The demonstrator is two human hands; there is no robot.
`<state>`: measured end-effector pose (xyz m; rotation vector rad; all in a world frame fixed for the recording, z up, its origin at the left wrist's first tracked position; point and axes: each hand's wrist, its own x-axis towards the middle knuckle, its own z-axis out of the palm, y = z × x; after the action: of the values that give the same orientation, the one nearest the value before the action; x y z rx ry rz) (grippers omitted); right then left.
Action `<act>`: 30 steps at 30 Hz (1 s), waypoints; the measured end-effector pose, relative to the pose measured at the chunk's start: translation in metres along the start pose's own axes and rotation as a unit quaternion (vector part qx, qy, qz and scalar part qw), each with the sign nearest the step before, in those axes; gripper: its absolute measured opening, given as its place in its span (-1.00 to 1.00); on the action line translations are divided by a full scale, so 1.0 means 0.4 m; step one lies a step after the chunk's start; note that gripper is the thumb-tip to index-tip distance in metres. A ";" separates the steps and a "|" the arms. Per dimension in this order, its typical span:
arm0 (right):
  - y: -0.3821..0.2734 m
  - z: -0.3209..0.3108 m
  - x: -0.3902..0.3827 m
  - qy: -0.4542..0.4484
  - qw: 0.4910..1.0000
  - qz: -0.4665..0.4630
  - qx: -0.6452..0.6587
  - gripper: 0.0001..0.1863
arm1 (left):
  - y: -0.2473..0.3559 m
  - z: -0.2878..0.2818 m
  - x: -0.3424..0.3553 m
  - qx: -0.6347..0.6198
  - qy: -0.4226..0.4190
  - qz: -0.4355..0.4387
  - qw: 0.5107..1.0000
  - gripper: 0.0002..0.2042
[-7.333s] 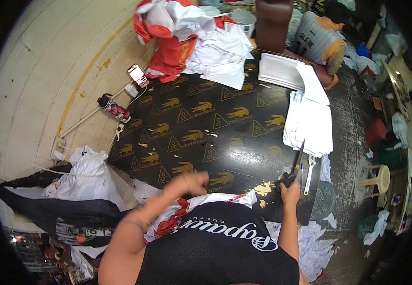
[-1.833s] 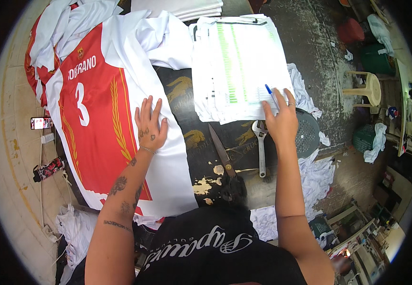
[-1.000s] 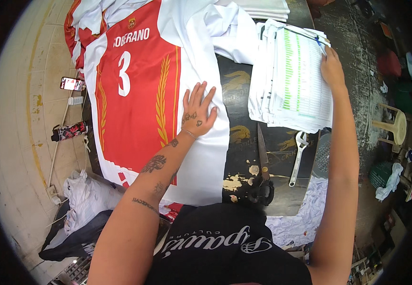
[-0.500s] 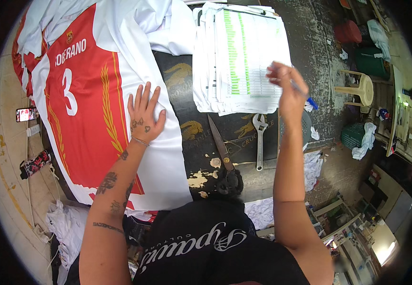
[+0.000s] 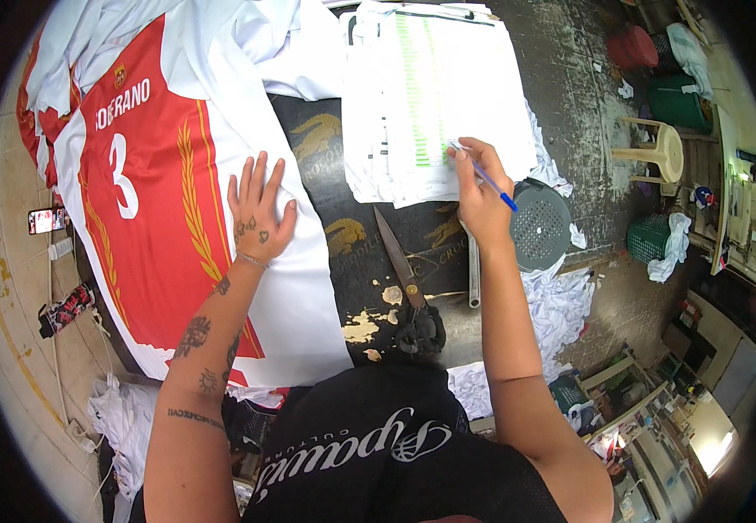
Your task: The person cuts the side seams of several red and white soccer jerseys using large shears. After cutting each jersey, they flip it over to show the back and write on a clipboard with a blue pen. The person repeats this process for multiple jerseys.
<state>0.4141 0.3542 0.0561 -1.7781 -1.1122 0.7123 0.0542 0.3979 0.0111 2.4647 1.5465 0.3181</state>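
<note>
A cluttered workshop is spreading out below, with a stained concrete floor and a dark printed counter [image 5: 369, 253] carrying the work. The left hand [image 5: 258, 213] is lying flat with fingers spread on a red and white jersey [image 5: 156, 209] — its grip is open, holding nothing, and the pressure seems to be keeping the cloth smooth and still on the counter. The jersey is lying back-side up across the counter's left part, its hem hanging toward the person. The right hand [image 5: 478, 196] is closing around a blue pen [image 5: 490, 181], the tip pointing down at a stack of printed sheets [image 5: 422, 96] with green rows — likely a list being marked line by line, placed just beside the jersey so both can be read together. Large scissors [image 5: 408, 288] are lying between the two hands, handles toward the person, within easy reach; a metal wrench [image 5: 472, 275] is resting just beside them. A round grey strainer-like lid [image 5: 542, 225] is sitting at the counter's right edge, and white cloth scraps [image 5: 561, 305] are piling below it.
</note>
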 end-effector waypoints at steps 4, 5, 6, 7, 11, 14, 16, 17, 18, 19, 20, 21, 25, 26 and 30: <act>-0.020 0.006 0.064 0.049 0.994 -0.053 0.083 -0.75 | 0.000 0.001 0.000 0.005 -0.001 0.000 1.000 -0.27; -0.024 0.008 0.086 0.060 0.993 -0.045 0.087 -0.77 | 0.000 0.000 0.000 0.006 -0.004 -0.003 1.000 -0.27; -0.027 0.010 0.109 0.063 0.993 -0.035 0.091 -0.78 | 0.000 0.000 0.000 0.010 -0.011 -0.008 1.000 -0.27; -0.030 0.011 0.133 0.074 0.992 -0.037 0.100 -0.79 | 0.001 -0.001 0.001 0.007 -0.006 -0.005 1.000 -0.27; -0.031 0.046 0.234 0.111 0.988 -0.062 0.086 -0.84 | 0.002 -0.003 0.002 0.004 -0.006 -0.005 1.000 -0.27; -0.016 0.076 0.302 0.110 0.985 -0.085 0.102 -0.82 | 0.001 -0.002 0.003 0.003 -0.003 -0.002 1.000 -0.28; 0.000 0.098 0.333 0.111 0.980 -0.076 0.147 -0.82 | 0.001 -0.002 0.003 -0.002 0.000 -0.001 1.000 -0.28; 0.009 0.107 0.344 0.102 0.984 -0.037 0.143 -0.82 | 0.001 -0.001 0.003 -0.006 0.003 -0.001 1.000 -0.28; 0.019 0.120 0.347 0.105 0.983 -0.024 0.146 -0.82 | 0.000 -0.001 0.003 -0.009 0.003 -0.004 1.000 -0.28; 0.027 0.128 0.350 0.108 0.984 0.007 0.143 -0.81 | 0.000 -0.001 0.004 -0.014 0.006 -0.003 1.000 -0.28; 0.034 0.137 0.346 0.122 0.983 0.005 0.137 -0.81 | 0.000 -0.001 0.005 -0.017 0.005 -0.005 1.000 -0.28; 0.039 0.143 0.344 0.127 0.982 -0.023 0.138 -0.81 | 0.001 -0.001 0.005 -0.020 0.003 -0.006 1.000 -0.27; 0.049 0.153 0.332 0.123 0.985 -0.036 0.119 -0.82 | 0.001 -0.003 0.006 0.000 0.002 0.000 1.000 -0.27; 0.049 0.153 0.333 0.128 0.984 -0.036 0.117 -0.82 | 0.001 -0.003 0.006 0.003 -0.002 -0.001 1.000 -0.26; 0.051 0.156 0.341 0.107 0.985 -0.118 0.067 -0.79 | -0.001 -0.003 0.004 0.004 -0.008 -0.005 1.000 -0.26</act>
<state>0.4300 0.4970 0.0089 -1.5387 -1.0802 0.4321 0.0544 0.3997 0.0124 2.4598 1.5558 0.2893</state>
